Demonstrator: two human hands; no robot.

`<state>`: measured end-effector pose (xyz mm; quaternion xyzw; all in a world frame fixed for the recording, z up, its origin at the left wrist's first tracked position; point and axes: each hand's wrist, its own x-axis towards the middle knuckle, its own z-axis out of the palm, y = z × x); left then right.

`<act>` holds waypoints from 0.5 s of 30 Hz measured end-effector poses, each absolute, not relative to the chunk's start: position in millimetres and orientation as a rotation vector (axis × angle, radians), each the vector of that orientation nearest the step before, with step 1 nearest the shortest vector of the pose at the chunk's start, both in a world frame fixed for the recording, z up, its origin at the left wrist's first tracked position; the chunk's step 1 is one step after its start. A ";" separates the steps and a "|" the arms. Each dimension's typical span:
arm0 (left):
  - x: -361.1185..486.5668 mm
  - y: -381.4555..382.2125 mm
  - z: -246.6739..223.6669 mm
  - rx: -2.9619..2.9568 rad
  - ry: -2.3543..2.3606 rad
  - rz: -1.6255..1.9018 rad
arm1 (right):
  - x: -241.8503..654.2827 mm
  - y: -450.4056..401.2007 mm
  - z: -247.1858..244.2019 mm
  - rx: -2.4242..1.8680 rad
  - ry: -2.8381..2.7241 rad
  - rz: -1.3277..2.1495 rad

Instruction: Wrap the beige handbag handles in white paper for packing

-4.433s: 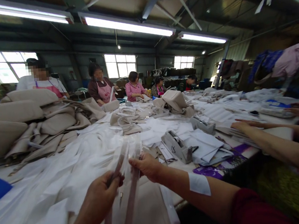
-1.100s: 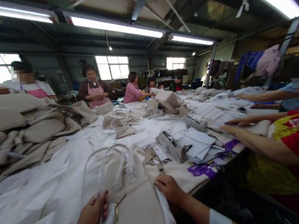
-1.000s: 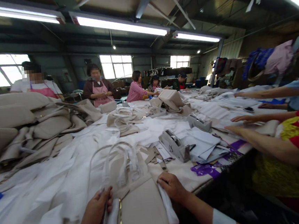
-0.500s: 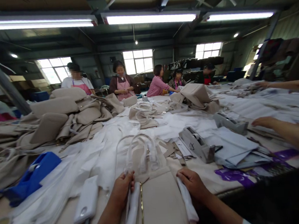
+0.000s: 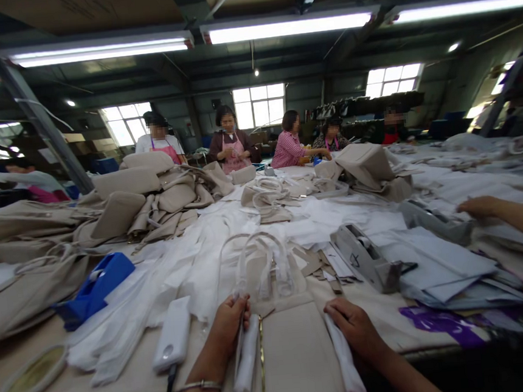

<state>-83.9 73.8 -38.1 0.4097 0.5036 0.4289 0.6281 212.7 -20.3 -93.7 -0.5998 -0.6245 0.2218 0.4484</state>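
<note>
A beige bag [image 5: 298, 351] with a gold zip on its left side lies in front of me, its handles [image 5: 253, 251] wrapped in clear and white material stretching away from me. My left hand [image 5: 234, 323] pinches a white-wrapped strap [image 5: 247, 359] at the bag's left edge. At the right edge, my right hand [image 5: 353, 325] has its fingers closed on another white-wrapped strap [image 5: 346, 359]. A white handheld device [image 5: 173, 335] with a black cable lies left of my left hand.
A blue tape dispenser [image 5: 96, 290] is at left, near a tape roll [image 5: 32, 376]. Grey dispensers [image 5: 365, 257] and white sheets [image 5: 450, 265] lie right. Beige bags [image 5: 127, 186] are piled behind. A co-worker's hand [image 5: 484, 206] reaches in from the right; several people stand across the table.
The view has turned left, so the scene sits further right. Both my hands keep their hold at the bag's sides. At right, one co-worker's arm has left the view.
</note>
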 end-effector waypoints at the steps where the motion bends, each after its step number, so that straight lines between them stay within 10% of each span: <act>1: -84.0 74.1 -38.7 0.939 1.152 0.983 | 212.6 -20.1 -93.9 -1.486 -1.542 0.550; 15: -84.9 78.2 -43.7 0.966 1.124 0.968 | 215.6 -19.8 -98.0 -1.491 -1.467 0.555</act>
